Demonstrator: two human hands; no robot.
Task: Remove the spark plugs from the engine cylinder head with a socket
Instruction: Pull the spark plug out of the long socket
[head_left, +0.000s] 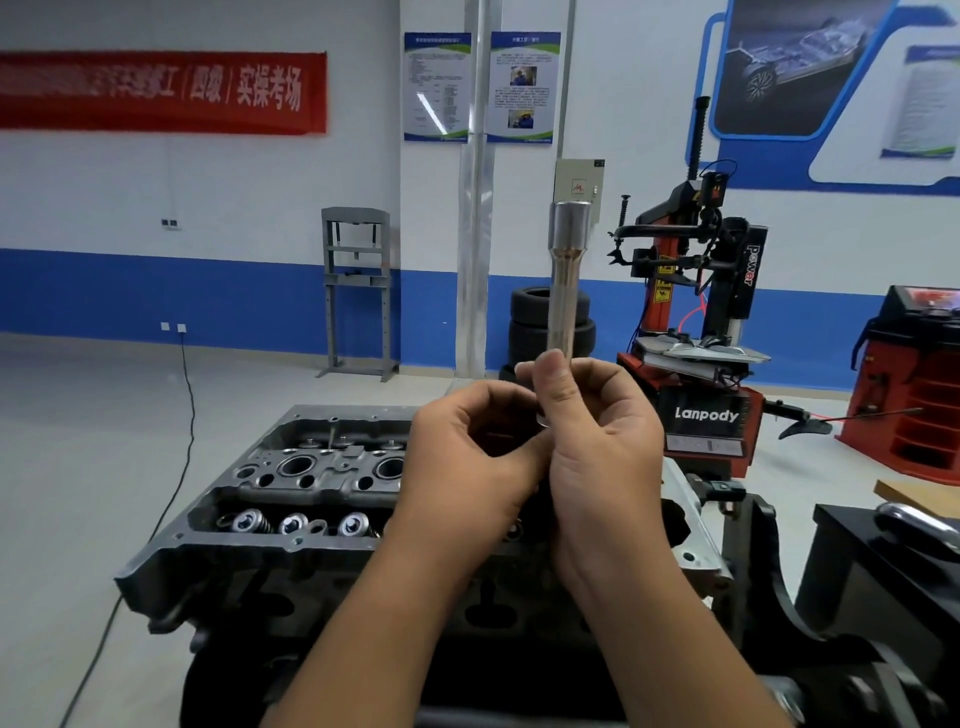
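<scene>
1. Presently the socket (567, 270), a long polished steel tube with a wider collar at the top, stands upright in front of the person, raised well above the cylinder head (291, 499).
2. Right hand (597, 431): its grip is closed round the socket's lower shaft, thumb pressed along the tube. The collar end projects clear above the fist.
3. Left hand (467, 457): fingers curled at the socket's bottom end, just beside the right hand. What they pinch there is hidden; I cannot tell whether a spark plug is in it.
4. Handling, as judged: rigid, fairly heavy for its size, smooth and liable to slip if oily. Best held on the shaft, as now.
5. Cylinder head lies below and left of both hands, plug wells (296, 465) open upward.
</scene>
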